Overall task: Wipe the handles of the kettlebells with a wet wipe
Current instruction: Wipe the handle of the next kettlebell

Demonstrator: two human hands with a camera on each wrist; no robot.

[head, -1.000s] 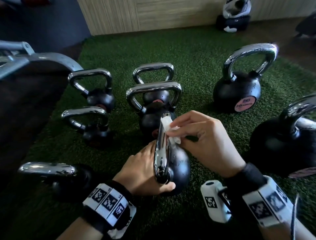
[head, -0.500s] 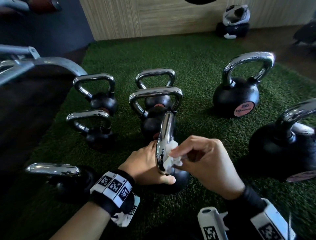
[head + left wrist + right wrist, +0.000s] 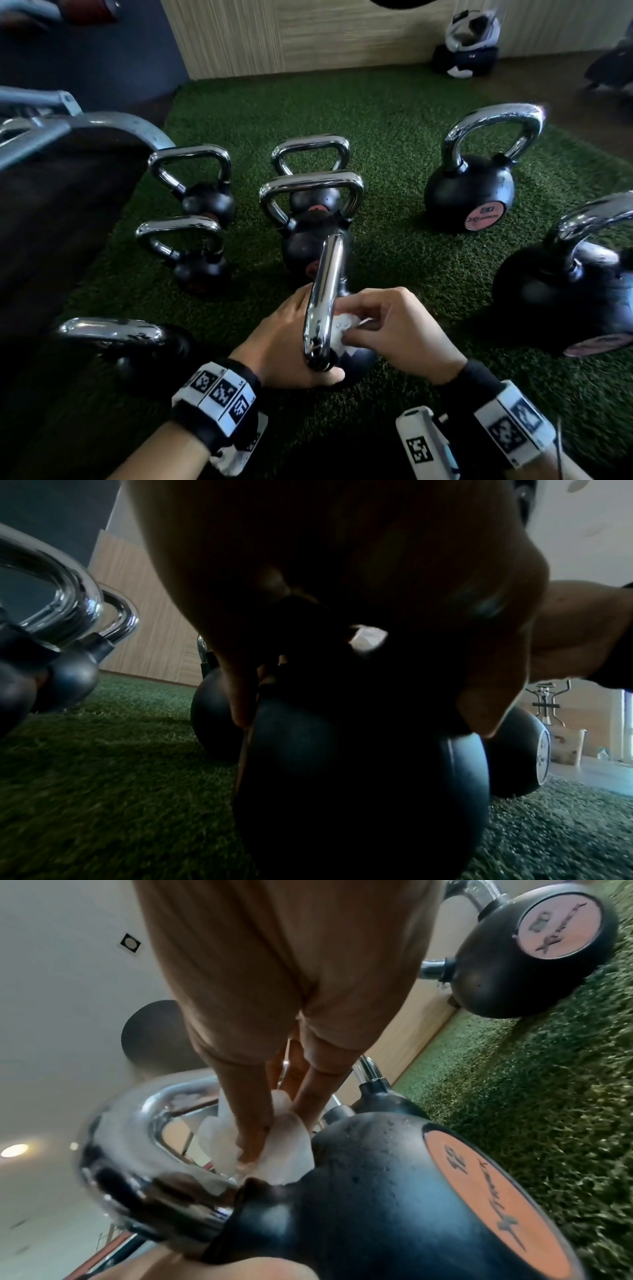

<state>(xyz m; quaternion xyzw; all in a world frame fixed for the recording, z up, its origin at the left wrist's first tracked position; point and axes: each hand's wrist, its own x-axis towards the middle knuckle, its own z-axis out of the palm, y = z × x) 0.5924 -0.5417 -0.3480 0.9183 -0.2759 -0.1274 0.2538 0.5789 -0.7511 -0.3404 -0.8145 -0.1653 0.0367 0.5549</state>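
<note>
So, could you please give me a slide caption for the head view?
Right hand rubs a wet wipe on a kettlebell's chrome handle while left hand steadies it.

Green turf mat [image 3: 394, 113] under me, pale wood-panel wall [image 3: 308, 34] ahead, dark wall [image 3: 85, 68] to my left, brown floor [image 3: 565, 85], recessed ceiling light [image 3: 14, 1150].

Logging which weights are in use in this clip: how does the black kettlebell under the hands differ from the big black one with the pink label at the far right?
The handled black kettlebell is gripped by the left hand while the right hand presses a white wet wipe to its chrome handle; the far-right pink-labelled kettlebell stands untouched. The handled one looks smaller and bears an orange label. Both are black with chrome handles, on green turf.
</note>
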